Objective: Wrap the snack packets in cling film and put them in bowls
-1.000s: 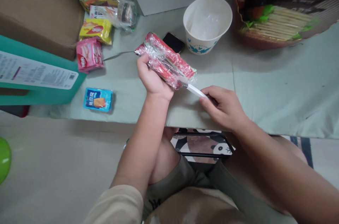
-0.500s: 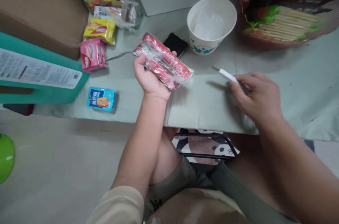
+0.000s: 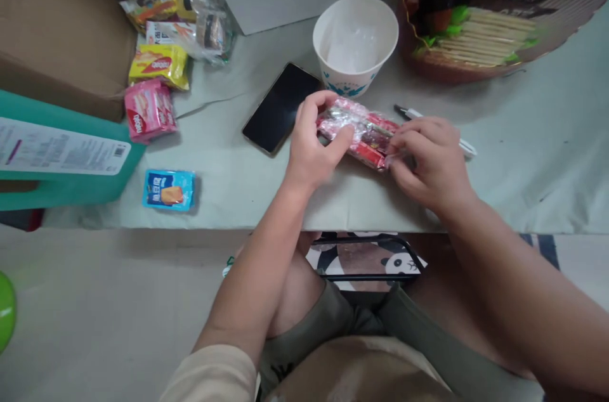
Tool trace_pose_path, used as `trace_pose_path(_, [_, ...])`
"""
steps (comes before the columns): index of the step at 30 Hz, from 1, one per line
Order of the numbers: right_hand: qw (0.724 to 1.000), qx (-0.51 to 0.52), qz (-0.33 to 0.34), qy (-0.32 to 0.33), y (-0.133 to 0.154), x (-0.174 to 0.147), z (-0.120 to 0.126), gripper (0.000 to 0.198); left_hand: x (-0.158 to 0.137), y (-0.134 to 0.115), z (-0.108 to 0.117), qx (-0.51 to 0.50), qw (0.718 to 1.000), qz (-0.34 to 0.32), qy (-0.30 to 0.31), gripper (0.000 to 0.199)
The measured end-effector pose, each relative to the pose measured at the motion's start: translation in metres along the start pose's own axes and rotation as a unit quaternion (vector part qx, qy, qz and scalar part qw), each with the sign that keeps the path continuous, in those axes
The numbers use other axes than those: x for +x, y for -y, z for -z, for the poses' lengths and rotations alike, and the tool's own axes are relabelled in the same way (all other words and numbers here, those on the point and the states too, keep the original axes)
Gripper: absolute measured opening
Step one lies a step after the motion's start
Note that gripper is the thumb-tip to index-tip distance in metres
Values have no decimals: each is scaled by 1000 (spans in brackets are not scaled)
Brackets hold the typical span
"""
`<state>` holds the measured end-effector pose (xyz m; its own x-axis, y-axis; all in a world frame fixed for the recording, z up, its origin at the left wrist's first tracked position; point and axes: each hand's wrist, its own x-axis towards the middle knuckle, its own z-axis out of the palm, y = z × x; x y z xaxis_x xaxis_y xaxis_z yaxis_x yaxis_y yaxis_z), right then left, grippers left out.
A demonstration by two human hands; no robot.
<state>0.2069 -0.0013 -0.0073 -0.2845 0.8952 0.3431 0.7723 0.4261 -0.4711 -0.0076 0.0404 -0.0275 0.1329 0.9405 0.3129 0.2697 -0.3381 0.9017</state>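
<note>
The right hand [image 3: 428, 164] no longer holds the white-handled knife [image 3: 413, 113], which now lies on the surface [image 3: 228, 174] right of centre, partly hidden by that hand. Both hands are now on the red pack [image 3: 365, 129], in its clear wrap just right of the frame's centre, below the paper cup [image 3: 349, 75]. The left grip is closed around the pack's left part, thumb on top and fingers at the far edge. The right grip is closed on the pack's right end, fingertips apparently pinching the film (whether it is cut through cannot be told), so the work seems to have passed from blade to fingers. The pack has also shifted rightward, leaving the phone [image 3: 280, 107] mostly uncovered near centre
</note>
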Motion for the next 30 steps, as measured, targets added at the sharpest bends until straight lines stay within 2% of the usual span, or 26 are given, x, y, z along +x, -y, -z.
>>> trace_pose_path(3, [999,5,-27,18,0,0,6,7,-1,-15,7,127,992,12,21,48])
trace_pose_path(6, [999,8,-41,11,-3,-1,11,10,0,-24,9,172,984,38,40,31])
trace_pose_path(9, [999,1,-38,-21,-10,-3,14,13,4,-23,12,139,987,75,-21,8])
trace_pose_path(13, [996,-16,-72,-56,-26,-9,20,16,11,-17,22,31,979,141,-146,18])
trace_pose_path(15, [992,-38,-108,-60,-35,-11,24,17,13,-14,26,-37,967,173,-182,20])
trace_pose_path(17, [988,-60,-128,-59,-41,-12,29,20,14,-12,29,-72,959,192,-194,21])
trace_pose_path(19, [985,-66,-129,-96,-41,-11,32,24,14,-9,29,-73,960,185,-197,19])
trace_pose_path(21, [981,-48,-104,-157,-33,-7,33,25,14,-8,27,-60,966,171,-184,15])
trace_pose_path(23, [983,-20,-52,-177,-21,-2,28,23,13,-8,24,-38,975,158,-151,20])
trace_pose_path(25, [993,-10,-5,-121,-9,6,20,30,13,-10,20,-7,984,144,-105,23])
trace_pose_path(27, [999,-26,3,-42,-1,11,11,35,13,-12,18,22,988,126,-83,19])
trace_pose_path(30, [998,-53,-8,19,1,13,5,21,14,-13,20,37,987,106,-111,13])
